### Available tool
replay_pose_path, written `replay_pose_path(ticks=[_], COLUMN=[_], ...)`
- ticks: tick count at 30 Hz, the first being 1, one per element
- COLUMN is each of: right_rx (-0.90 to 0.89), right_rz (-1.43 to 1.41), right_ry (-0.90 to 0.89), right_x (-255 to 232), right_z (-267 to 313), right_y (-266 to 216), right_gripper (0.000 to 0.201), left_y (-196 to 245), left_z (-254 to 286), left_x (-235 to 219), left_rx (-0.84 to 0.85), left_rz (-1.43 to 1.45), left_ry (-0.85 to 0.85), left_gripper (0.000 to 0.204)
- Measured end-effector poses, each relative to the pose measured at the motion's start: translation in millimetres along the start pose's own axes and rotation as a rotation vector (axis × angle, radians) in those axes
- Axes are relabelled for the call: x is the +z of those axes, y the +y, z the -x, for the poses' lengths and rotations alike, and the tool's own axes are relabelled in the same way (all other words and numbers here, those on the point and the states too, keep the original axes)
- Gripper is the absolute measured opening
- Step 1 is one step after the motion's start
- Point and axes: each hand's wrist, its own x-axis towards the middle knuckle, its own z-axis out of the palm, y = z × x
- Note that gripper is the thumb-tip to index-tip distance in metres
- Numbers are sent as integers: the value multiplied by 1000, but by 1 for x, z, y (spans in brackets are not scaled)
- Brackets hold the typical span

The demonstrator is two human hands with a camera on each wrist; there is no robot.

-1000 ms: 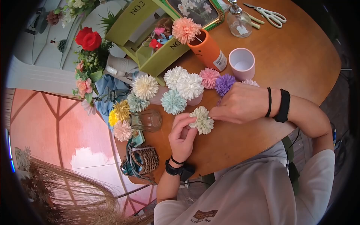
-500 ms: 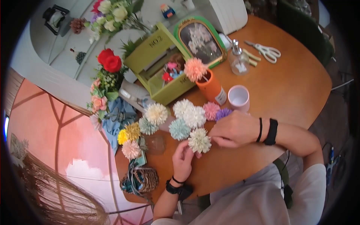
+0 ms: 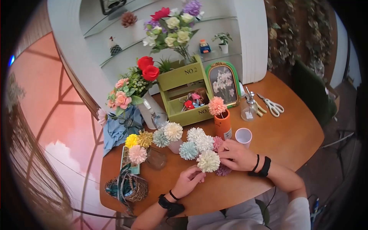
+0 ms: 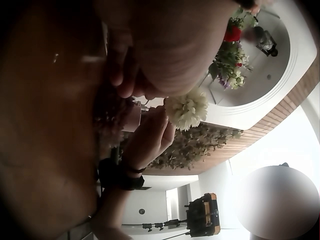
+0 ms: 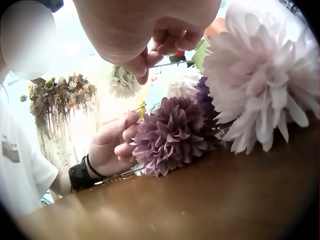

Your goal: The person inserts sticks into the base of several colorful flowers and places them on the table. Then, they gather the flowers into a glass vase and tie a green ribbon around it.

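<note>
My right hand [image 3: 239, 155] pinches a thin stem [image 5: 172, 63] between thumb and forefinger, beside the cream pompom flower [image 3: 208, 161]. That flower shows its full round head of petals, upright over the table in front of me. My left hand [image 3: 188, 181] is just below and left of it, its fingers loosely curled; in the right wrist view this hand [image 5: 112, 142] sits apart from the bloom, partly behind a dusty purple flower [image 5: 172, 135]. The purple flower [image 3: 223, 170] lies under the right hand. Close by are a light blue flower [image 3: 188, 150] and white flowers [image 3: 204, 143].
Behind stand an orange vase [image 3: 222, 124] with a peach flower, a pink-rimmed cup [image 3: 243, 135], a green crate [image 3: 184, 119] and a framed picture [image 3: 224, 82]. Scissors [image 3: 274, 107] lie at the far right. A glass jar [image 3: 156, 160] and a woven basket [image 3: 136, 191] are to the left.
The head view has tilted up, bringing more of the shelves into sight. My left fingers have moved from the cream flower's petals to below its head. The purple flower now shows beneath my right hand.
</note>
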Motion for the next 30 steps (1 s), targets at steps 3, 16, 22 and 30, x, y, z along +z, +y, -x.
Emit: replay_pose_path(ticks=[3, 16, 22, 30], right_rx=[39, 391, 468, 456], right_rz=[-105, -469, -503, -632], right_ry=[2, -154, -182, -36], right_x=[3, 29, 45, 25], right_z=[-2, -20, -21, -32], right_y=[-2, -23, -25, -36], right_gripper=[12, 19, 24, 81], left_y=[-1, 3, 1, -3], left_z=[-2, -2, -2, -4], left_x=[2, 6, 2, 2], left_rx=[53, 139, 146, 134], left_rz=[-21, -69, -61, -92], left_ry=[-25, -45, -35, -32], left_gripper=[27, 27, 27, 30])
